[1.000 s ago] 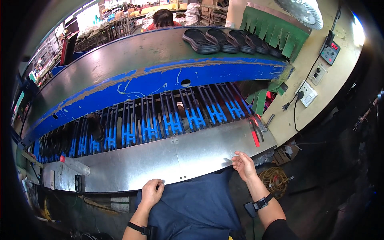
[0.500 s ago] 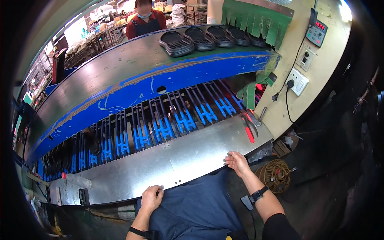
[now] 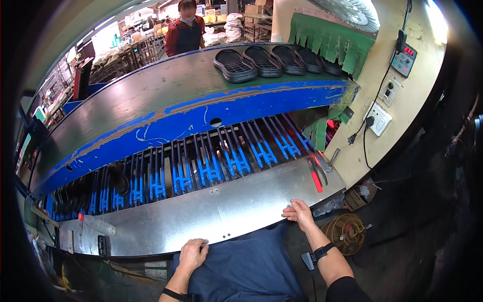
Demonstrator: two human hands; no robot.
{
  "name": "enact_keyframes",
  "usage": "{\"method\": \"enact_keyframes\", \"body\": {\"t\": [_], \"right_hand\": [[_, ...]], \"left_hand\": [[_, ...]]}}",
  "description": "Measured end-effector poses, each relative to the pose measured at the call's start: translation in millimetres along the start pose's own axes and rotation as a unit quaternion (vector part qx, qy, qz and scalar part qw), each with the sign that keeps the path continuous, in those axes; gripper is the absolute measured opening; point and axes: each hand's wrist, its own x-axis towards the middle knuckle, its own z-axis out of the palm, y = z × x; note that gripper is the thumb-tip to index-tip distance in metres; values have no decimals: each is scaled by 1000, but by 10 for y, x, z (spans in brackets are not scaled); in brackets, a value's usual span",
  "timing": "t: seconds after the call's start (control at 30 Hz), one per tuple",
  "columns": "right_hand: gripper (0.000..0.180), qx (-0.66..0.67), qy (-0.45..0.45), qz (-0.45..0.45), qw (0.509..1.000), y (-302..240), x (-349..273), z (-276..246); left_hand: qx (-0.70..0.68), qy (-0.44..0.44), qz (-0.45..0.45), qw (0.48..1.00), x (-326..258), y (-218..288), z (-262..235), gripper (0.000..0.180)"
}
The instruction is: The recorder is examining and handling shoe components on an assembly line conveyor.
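The two hands are held well apart, one from the other, along the near edge of the metal desk [image 3: 173, 229], which is stretched across the view from about 8 o'clock to 4 o'clock. The left hand [image 3: 193, 255] is placed at 7 o'clock, right at that edge, with its back turned up and its fingers curled; whether anything is gripped beneath cannot be told, since the palm is hidden. The right hand [image 3: 300, 215] is placed between 4 and 5 o'clock, its fingertips brought to the edge, loosely bent and slightly parted; whether the metal is touched cannot be told.

On the desk, a clear bottle [image 3: 99, 225] with a red cap is laid on its side at 8 o'clock. A red-handled tool [image 3: 316, 180] is laid near 4 o'clock, beyond the right hand. Behind the desk, a row of blue-ended rods [image 3: 236, 163] is lined up through the middle. Above them, a blue-fronted shelf [image 3: 151, 98] is seen, on which black soles [image 3: 233, 65] are set in a row between 12 and 1 o'clock, close to a green fringed curtain [image 3: 332, 43]. A control box [image 3: 403, 61] is mounted at 2 o'clock. A co-worker [image 3: 177, 40] in red sleeves is seen at 11 o'clock, across the shelf.
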Motion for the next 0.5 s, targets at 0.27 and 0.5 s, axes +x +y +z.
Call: {"method": "enact_keyframes", "body": {"t": [0.27,0.5], "right_hand": [[39,-14,-55,77,995,-329,91,-64],[48,-6,-25,-22,999,-1173,1074,-254]], "left_hand": [[-30,-30,-11,999,97,-57,3,25],[1,-87,60,994,892,283,255,52]]}}
